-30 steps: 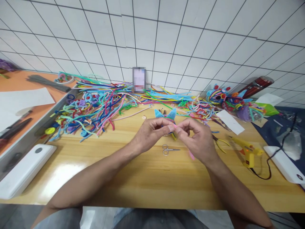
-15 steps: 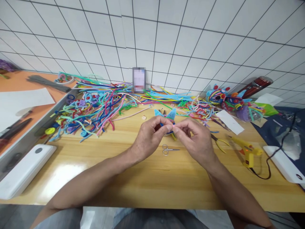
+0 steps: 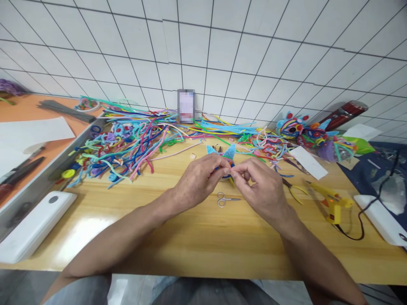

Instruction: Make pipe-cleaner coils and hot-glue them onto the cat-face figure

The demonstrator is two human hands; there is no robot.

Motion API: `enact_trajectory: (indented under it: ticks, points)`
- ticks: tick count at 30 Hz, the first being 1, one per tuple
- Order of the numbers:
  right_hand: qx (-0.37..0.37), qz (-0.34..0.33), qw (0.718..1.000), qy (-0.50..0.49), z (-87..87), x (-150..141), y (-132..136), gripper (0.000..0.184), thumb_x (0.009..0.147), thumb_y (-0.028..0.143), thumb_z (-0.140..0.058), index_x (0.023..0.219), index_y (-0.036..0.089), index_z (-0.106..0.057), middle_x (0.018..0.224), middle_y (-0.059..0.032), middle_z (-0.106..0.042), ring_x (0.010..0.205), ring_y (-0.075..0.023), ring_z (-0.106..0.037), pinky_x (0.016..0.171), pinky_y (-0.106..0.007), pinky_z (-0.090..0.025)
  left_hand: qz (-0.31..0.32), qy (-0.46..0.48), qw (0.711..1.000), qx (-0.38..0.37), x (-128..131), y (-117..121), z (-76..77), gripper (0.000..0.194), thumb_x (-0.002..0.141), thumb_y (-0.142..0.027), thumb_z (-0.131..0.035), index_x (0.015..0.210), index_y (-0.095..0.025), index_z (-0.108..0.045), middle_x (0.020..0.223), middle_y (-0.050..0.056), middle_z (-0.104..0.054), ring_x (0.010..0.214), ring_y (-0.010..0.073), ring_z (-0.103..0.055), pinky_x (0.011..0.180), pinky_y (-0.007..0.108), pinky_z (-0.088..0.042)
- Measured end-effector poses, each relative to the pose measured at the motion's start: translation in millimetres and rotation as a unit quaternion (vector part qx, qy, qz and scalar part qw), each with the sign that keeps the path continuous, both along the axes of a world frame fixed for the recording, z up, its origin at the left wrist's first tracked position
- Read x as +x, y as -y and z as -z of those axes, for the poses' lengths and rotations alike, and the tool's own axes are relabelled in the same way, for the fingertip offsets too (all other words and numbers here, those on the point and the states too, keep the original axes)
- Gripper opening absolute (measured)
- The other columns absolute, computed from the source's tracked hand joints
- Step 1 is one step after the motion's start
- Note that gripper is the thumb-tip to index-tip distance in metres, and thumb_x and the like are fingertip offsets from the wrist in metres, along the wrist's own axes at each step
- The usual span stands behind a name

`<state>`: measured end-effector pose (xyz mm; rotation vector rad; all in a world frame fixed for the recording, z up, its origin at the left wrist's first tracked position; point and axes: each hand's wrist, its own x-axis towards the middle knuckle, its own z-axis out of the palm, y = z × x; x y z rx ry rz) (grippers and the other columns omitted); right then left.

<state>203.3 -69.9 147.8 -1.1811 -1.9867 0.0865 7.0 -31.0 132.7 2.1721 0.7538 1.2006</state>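
My left hand (image 3: 202, 178) and my right hand (image 3: 262, 184) meet fingertip to fingertip over the middle of the table, both closed in a pinch. Between them they hold a pink pipe cleaner, now almost wholly covered by the fingers. Just behind the hands stands a pipe-cleaner figure with blue pointed ears (image 3: 229, 151); the hands hide most of it. Small metal scissors (image 3: 224, 199) lie on the wood below the fingertips. To the right of my right hand are pliers with yellow handles (image 3: 299, 193).
Tangled pipe cleaners (image 3: 127, 148) heap at the left back. A phone (image 3: 186, 106) leans on the tiled wall. Finished colourful figures (image 3: 291, 126) stand at the right back. A yellow glue gun (image 3: 333, 205) with a black cord is at right; a white case (image 3: 38, 226) lies at left.
The pink pipe cleaner showed between the fingertips and below my right hand; now hardly any shows. My fingertips have drawn closer, with my right hand shifting slightly left.
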Motion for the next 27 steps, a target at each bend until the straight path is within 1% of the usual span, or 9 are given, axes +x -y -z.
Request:
enact_trajectory:
  ticks: [4, 8, 10, 13, 15, 17, 21, 25, 27]
  points:
    - [-0.033, 0.008, 0.998, -0.061, -0.1, -3.6, 1.3, 0.01, 0.097, 0.023, -0.067, 0.087, 0.025, -0.069, 0.076, -0.0005, -0.071, 0.065, -0.0152, -0.062, 0.063, -0.031, -0.048, -0.039, 0.043, 0.998, -0.019, 7.5, 7.0, 5.9, 0.009, 0.102, -0.02, -0.06, 0.095, -0.019, -0.066, 0.09, 0.004, -0.073, 0.078, 0.0147, -0.063, 0.075, 0.028, -0.05]
    - [-0.107, 0.018, 0.987, -0.12, -0.5, -6.0, 1.4, 0.013, 0.097, 0.03, -0.068, 0.085, 0.024, -0.069, 0.072, 0.0, -0.07, 0.063, -0.0155, -0.063, 0.063, -0.032, -0.05, -0.045, 0.125, 0.984, -0.119, 16.4, 12.7, 12.8, 0.015, 0.103, -0.03, -0.061, 0.094, -0.02, -0.066, 0.091, 0.004, -0.072, 0.079, 0.0144, -0.062, 0.073, 0.027, -0.049]
    - [-0.116, 0.014, 0.985, -0.13, -0.3, -4.8, 0.8, 0.014, 0.097, 0.029, -0.067, 0.084, 0.024, -0.067, 0.069, 0.0008, -0.068, 0.06, -0.0146, -0.062, 0.061, -0.031, -0.049, -0.032, 0.147, 0.977, -0.153, 17.4, 11.9, 13.7, 0.016, 0.103, -0.032, -0.062, 0.094, -0.019, -0.067, 0.09, 0.003, -0.071, 0.077, 0.0138, -0.061, 0.072, 0.026, -0.048]
    - [-0.068, 0.005, 0.994, -0.087, -1.0, -0.7, 0.1, 0.014, 0.096, 0.023, -0.066, 0.082, 0.024, -0.064, 0.071, 0.0007, -0.067, 0.061, -0.0137, -0.059, 0.059, -0.029, -0.047, 0.007, 0.1, 0.987, -0.123, 12.3, 5.5, 9.6, 0.012, 0.101, -0.029, -0.067, 0.095, -0.018, -0.07, 0.085, 0.001, -0.069, 0.076, 0.0128, -0.06, 0.072, 0.025, -0.047]
    - [-0.023, -0.01, 0.999, -0.029, -1.8, 1.7, 0.1, 0.015, 0.097, 0.02, -0.065, 0.083, 0.024, -0.064, 0.074, -0.0004, -0.068, 0.065, -0.0146, -0.061, 0.062, -0.03, -0.047, 0.029, 0.052, 0.994, -0.089, 7.0, 0.7, 4.8, 0.008, 0.099, -0.024, -0.07, 0.094, -0.018, -0.071, 0.083, 0.0, -0.068, 0.075, 0.012, -0.06, 0.073, 0.025, -0.047]
    - [0.013, -0.021, 1.0, 0.015, -1.9, 2.4, 0.4, 0.013, 0.099, 0.02, -0.064, 0.087, 0.024, -0.065, 0.078, -0.0013, -0.07, 0.071, -0.016, -0.063, 0.066, -0.031, -0.048, 0.036, 0.032, 0.996, -0.08, 3.1, -1.5, 1.2, 0.007, 0.099, -0.02, -0.069, 0.092, -0.018, -0.07, 0.083, 0.0, -0.068, 0.075, 0.0114, -0.06, 0.072, 0.024, -0.046]
    - [0.043, -0.014, 0.999, 0.002, 1.2, 0.3, -0.6, 0.006, 0.1, 0.02, -0.067, 0.095, 0.023, -0.067, 0.081, -0.0003, -0.071, 0.071, -0.015, -0.064, 0.068, -0.03, -0.05, 0.023, 0.086, 0.986, -0.138, 5.5, 2.8, 3.1, 0.013, 0.101, -0.026, -0.066, 0.092, -0.017, -0.066, 0.084, 0.001, -0.069, 0.075, 0.0113, -0.06, 0.069, 0.024, -0.046]
    - [0.007, -0.002, 0.999, -0.049, 2.3, -0.5, -3.0, 0.012, 0.098, 0.019, -0.069, 0.087, 0.023, -0.066, 0.077, 0.0016, -0.07, 0.064, -0.0128, -0.061, 0.062, -0.028, -0.048, 0.024, 0.164, 0.96, -0.227, 13.0, 6.4, 10.2, 0.025, 0.101, -0.04, -0.068, 0.092, -0.017, -0.065, 0.082, 0.0, -0.068, 0.068, 0.0103, -0.055, 0.06, 0.023, -0.043]
    - [-0.011, -0.004, 0.998, -0.059, 0.9, 0.4, -3.7, 0.014, 0.098, 0.019, -0.069, 0.085, 0.023, -0.065, 0.075, 0.0021, -0.069, 0.062, -0.0121, -0.06, 0.06, -0.027, -0.047, 0.038, 0.163, 0.958, -0.234, 13.6, 4.7, 11.0, 0.027, 0.101, -0.043, -0.068, 0.093, -0.017, -0.066, 0.08, 0.0, -0.068, 0.064, 0.0095, -0.053, 0.058, 0.023, -0.042]
